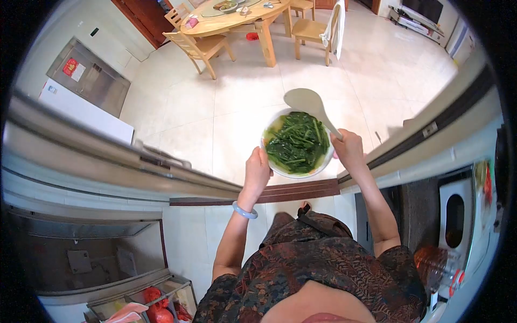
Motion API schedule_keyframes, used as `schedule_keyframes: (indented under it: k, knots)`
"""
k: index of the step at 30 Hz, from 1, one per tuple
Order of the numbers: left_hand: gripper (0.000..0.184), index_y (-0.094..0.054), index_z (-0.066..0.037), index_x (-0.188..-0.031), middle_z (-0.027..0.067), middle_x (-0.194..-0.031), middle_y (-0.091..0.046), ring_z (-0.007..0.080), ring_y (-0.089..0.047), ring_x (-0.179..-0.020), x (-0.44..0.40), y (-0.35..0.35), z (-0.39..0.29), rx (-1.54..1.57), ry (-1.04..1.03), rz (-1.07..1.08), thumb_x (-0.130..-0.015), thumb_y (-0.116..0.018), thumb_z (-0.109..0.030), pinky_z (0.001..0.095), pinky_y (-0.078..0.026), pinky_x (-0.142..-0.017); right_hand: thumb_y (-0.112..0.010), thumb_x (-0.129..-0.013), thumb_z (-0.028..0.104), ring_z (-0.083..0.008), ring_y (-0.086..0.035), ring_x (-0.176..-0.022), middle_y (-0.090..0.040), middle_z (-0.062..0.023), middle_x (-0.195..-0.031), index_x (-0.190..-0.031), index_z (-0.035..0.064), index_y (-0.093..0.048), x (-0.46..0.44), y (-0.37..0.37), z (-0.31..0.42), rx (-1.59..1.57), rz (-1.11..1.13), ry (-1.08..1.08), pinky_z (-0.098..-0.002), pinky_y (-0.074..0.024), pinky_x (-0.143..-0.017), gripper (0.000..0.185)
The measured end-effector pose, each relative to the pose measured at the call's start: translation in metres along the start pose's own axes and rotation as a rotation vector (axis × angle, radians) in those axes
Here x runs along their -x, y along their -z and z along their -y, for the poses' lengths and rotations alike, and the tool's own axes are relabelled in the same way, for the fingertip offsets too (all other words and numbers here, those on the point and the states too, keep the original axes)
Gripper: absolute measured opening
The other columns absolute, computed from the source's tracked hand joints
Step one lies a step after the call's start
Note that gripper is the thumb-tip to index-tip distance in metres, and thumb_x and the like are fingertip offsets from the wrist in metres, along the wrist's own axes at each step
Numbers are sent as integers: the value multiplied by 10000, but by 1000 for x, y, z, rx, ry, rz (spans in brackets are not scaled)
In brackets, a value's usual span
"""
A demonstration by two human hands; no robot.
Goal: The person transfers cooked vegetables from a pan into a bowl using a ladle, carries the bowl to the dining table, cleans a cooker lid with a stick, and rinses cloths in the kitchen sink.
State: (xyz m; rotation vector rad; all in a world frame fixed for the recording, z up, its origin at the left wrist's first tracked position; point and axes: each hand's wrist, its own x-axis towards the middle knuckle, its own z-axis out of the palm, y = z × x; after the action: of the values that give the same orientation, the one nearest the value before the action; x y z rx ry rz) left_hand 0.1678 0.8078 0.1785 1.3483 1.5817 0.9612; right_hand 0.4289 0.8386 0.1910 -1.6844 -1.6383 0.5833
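Note:
A white bowl (298,175) of cooked leafy greens (296,144) in pale broth is held out in front of my body, at a doorway. My left hand (258,171) is closed on the bowl's left side. On the opposite side, my right hand (349,153) grips the handle of a pale rice paddle (303,100) and supports the bowl's right edge; its fingers are partly hidden. The paddle's broad blade points up and left, beyond the bowl's far rim. A bluish bangle (245,210) circles my left wrist.
Below the bowl runs a dark reddish-brown threshold (301,189), between sliding door frames. Past it are a wooden dining table (242,19) with dishes and several chairs (202,48). A white cabinet (83,110) stands left; a bottle of amber liquid (437,264) is at lower right.

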Motion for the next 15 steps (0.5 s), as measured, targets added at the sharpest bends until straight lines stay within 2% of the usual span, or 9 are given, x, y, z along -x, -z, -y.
schedule_keyframes:
  k: [3, 8, 10, 12, 14, 15]
  knots:
    - [347, -488, -11, -856, 47, -558, -502, 128, -506, -415, -55, 14, 1, 34, -24, -54, -1031, -302, -245, 264, -415, -384, -542, -835, 195, -397, -596, -654, -594, -227, -688, -740, 16, -603, -63, -20, 21, 60, 40, -34, -450, -467, -619, 212]
    - [351, -487, -7, -851, 46, -546, -500, 130, -501, -410, -182, 45, 7, 34, -36, -87, -1030, -301, -246, 268, -403, -381, -529, -825, 166, -393, -599, -650, -599, -226, -691, -744, 13, -610, -189, -74, 40, 32, 102, -49, -448, -467, -620, 191]
    - [351, -487, -7, -845, 50, -537, -496, 130, -497, -407, -224, 58, 8, -16, -82, -77, -1027, -303, -244, 274, -392, -380, -535, -828, 159, -375, -594, -615, -582, -227, -663, -731, 4, -607, -228, -97, 39, 82, 39, 47, -439, -462, -596, 196]
    - [349, -483, -8, -838, 54, -529, -489, 129, -491, -406, -277, 68, 0, 34, -34, -65, -1023, -304, -244, 276, -387, -382, -561, -828, 162, -352, -580, -567, -557, -228, -626, -724, -3, -606, -272, -111, 48, 25, 54, 30, -426, -456, -567, 200]
    - [377, -485, 24, -845, 112, -563, -546, 186, -550, -429, -330, 85, -2, 7, -56, -32, -1029, -300, -248, 320, -445, -418, -585, -833, 168, -335, -562, -530, -543, -218, -594, -723, -9, -606, -319, -134, 57, 19, 15, 32, -411, -451, -546, 209]
    - [376, -490, 25, -849, 106, -558, -541, 181, -545, -429, -358, 90, 1, 37, -29, -25, -1030, -298, -243, 318, -447, -420, -594, -839, 173, -314, -554, -514, -541, -210, -584, -721, -14, -606, -343, -145, 63, 16, 20, -34, -404, -448, -539, 221]
